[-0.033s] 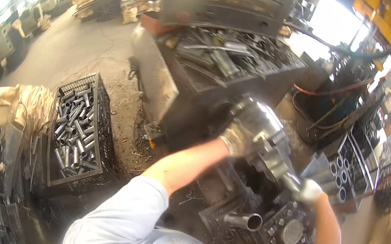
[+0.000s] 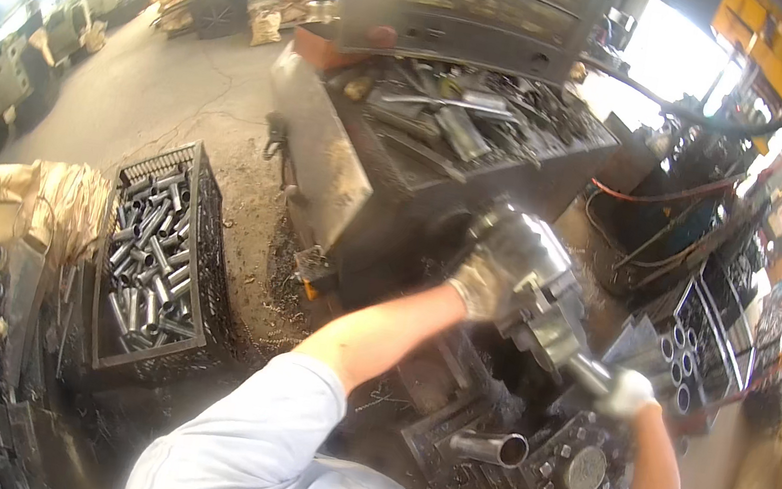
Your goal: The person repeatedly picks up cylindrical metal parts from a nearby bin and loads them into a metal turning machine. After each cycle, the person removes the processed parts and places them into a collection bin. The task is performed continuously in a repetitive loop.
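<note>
Two gloved hands on one heavy steel chuck-like part [image 2: 531,286], held up in front of the dark machine [image 2: 444,161]. Left hand [image 2: 484,284] pressed flat against its wide end, fingers wrapped on it; right hand [image 2: 630,394] closed around its narrow shaft end. Black mesh crate [image 2: 208,248] on the floor at left, full of short steel tubes [image 2: 148,249]. Tan sack [image 2: 33,201] beside it, crumpled. Rack [image 2: 700,341] at right holds tube ends. One loose tube [image 2: 487,447] lies below the hands. Yellow sign [image 2: 760,42] top right, text unreadable.
</note>
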### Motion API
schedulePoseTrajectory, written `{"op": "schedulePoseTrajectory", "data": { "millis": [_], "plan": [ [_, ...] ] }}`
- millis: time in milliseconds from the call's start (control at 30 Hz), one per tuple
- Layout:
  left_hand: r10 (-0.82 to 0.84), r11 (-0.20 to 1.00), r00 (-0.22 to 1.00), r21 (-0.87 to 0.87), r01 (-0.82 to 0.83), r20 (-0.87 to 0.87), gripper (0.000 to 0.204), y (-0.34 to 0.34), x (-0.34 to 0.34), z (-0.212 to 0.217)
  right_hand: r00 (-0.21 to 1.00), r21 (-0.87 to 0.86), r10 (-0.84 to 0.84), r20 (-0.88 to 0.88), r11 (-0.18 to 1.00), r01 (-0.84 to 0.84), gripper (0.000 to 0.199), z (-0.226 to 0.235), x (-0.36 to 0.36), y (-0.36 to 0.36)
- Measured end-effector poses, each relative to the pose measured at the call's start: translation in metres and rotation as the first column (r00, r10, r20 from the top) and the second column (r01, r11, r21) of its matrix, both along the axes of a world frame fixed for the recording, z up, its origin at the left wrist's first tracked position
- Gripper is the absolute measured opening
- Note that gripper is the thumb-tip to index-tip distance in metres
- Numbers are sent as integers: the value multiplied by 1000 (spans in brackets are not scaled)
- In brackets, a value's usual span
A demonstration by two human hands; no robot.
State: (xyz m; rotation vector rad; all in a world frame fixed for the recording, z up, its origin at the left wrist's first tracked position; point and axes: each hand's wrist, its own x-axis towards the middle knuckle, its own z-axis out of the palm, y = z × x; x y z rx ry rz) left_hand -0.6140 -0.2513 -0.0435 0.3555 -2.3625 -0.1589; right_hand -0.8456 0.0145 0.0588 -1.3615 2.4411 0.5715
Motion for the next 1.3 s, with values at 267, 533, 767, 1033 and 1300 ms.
{"op": "schedulePoseTrajectory", "data": {
  "millis": [267,533,767,1033,1300],
  "plan": [
    [-341,814,924,546,199,171,96,23,56,48,949,-780,-214,-233,624,-51,58,56,162,65],
    [-172,-134,968,978,158,-180,94,187,191,-16,929,-707,-304,210,609,360,94,-63,362,55],
    [-196,-10,972,990,-137,133,80,185,182,-96,465,-406,82,882,633,659,52,-199,333,121],
    [-102,-875,953,481,51,-285,76,167,197,-117,444,-365,-74,893,458,810,56,-148,342,136],
    [-421,588,906,747,312,-47,84,184,138,-36,628,-622,-406,663,166,765,38,-133,302,190]
  ]
}}
